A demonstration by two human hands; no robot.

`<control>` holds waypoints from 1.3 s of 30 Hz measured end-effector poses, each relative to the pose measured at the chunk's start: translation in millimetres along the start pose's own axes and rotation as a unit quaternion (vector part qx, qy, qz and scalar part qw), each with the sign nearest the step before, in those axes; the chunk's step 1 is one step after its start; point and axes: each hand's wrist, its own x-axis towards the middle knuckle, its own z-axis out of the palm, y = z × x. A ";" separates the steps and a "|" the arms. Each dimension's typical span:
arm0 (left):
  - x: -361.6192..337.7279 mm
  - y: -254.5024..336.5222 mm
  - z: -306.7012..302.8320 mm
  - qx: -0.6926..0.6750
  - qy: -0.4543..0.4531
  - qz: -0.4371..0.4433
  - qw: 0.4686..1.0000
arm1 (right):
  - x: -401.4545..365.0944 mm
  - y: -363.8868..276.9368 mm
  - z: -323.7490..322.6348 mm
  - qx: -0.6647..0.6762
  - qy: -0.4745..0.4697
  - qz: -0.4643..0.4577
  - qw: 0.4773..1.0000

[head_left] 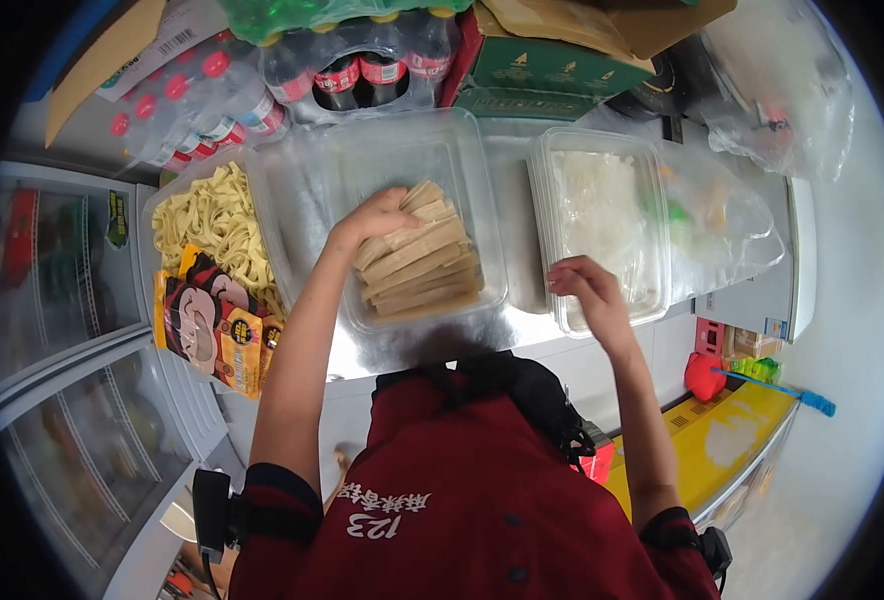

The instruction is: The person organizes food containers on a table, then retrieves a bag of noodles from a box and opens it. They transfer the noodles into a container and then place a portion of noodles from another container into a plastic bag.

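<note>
My left hand [377,215] reaches into a clear plastic tub [492,225] and is closed on the upper end of some flat beige strips [427,255] that look like tofu skin. Its fingertips are partly hidden among the strips. My right hand [592,290] is over the left rim of a second clear tub [539,210], which holds whitish translucent noodles [602,205]. The fingers of that hand are loosely bent, with the thumb apart and nothing visible in them.
Wide yellow noodles [207,215] and orange-black food packets [217,330] lie in a tub at the left. Packs of bottles [362,70] and a green carton [537,65] line the back. A plastic bag [722,205] lies at the right. Glass-door fridges [72,260] stand far left.
</note>
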 end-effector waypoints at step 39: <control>-6.1 8.6 9.4 0.101 0.090 0.113 0.984 | 54.7 66.4 94.5 -0.431 -0.043 -0.369 0.822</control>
